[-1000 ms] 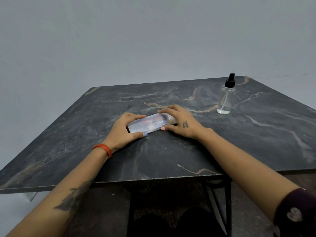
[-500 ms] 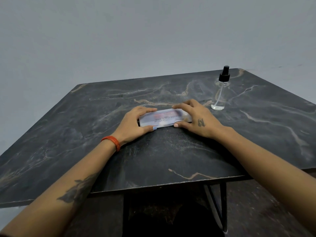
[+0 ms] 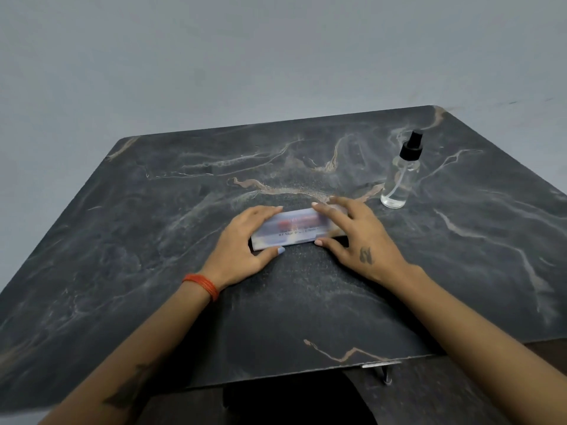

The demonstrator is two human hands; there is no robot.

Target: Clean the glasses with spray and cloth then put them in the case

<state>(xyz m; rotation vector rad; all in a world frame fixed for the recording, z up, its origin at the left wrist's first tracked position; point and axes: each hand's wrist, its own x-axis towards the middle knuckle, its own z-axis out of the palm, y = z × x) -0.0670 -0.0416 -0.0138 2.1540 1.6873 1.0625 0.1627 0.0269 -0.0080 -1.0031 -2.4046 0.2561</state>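
Note:
A frosted translucent glasses case (image 3: 294, 229) with red and dark print lies flat in the middle of the dark marble table (image 3: 153, 240). My left hand (image 3: 242, 250) grips its left end, thumb on the near edge and fingers over the far edge. My right hand (image 3: 359, 237) holds its right end the same way, fingers spread over the lid. The case is closed; what is inside is blurred. A clear spray bottle (image 3: 400, 176) with a black pump top stands upright to the right, beyond my right hand. No glasses or cloth show.
The table's near edge (image 3: 306, 375) runs just in front of me, with a metal bracket (image 3: 382, 368) under it at the right. A plain grey wall stands behind the table. An orange band is on my left wrist.
The view has tilted down, so table and case sit lower in the frame. Both hands stay on the ends of the case; my right fingers have spread a little over the lid.

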